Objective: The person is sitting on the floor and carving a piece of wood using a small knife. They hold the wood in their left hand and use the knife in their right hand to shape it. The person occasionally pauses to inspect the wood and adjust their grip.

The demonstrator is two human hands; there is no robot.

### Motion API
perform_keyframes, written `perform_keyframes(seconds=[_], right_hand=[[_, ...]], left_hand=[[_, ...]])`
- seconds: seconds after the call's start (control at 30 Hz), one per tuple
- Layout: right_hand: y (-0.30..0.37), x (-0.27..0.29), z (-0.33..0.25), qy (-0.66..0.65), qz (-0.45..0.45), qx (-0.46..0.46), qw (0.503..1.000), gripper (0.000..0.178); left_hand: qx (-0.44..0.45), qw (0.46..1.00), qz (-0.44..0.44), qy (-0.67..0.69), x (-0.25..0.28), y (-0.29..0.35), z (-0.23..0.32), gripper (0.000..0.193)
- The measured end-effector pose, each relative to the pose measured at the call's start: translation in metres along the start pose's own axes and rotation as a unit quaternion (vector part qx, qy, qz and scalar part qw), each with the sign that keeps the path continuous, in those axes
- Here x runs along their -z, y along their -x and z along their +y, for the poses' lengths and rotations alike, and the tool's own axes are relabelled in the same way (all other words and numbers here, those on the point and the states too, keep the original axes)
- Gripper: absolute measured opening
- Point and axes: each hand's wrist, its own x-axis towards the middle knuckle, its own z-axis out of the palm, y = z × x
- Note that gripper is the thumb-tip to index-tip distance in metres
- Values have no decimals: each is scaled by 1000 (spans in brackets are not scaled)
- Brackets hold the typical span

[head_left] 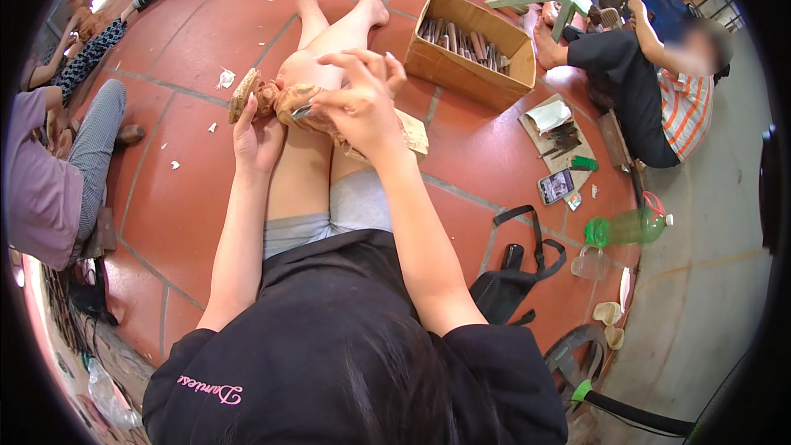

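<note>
A carved wooden figure (290, 100) lies across my outstretched legs, with reddish-brown carving at its left part and a pale, blocky end at the right. My left hand (257, 142) grips its left end from below, thumb up along the side. Over the middle of the carving, my right hand (362, 107) pinches a small grey blade-like tool (301, 113) against the wood. Its other fingers are raised. Most of that tool is hidden inside the right hand, so its exact kind does not show.
A cardboard box (470, 74) of carving tools stands ahead to the right. Beyond it lie a board (560, 128), a phone (557, 187) and a green bottle (630, 228). A black bag (503, 288) rests by my right side. Other people sit on both sides; pale wood chips dot the tiles.
</note>
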Motion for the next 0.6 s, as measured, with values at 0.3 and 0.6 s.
perform_keyframes(seconds=[0.3,0.6], right_hand=[[7,14,20,73,54,-18,996,7],[12,15,23,67,46,-13,997,9]], left_hand=[[27,999,-27,5,1,2,1,38],[15,999,-36,-13,5,2,2,37]])
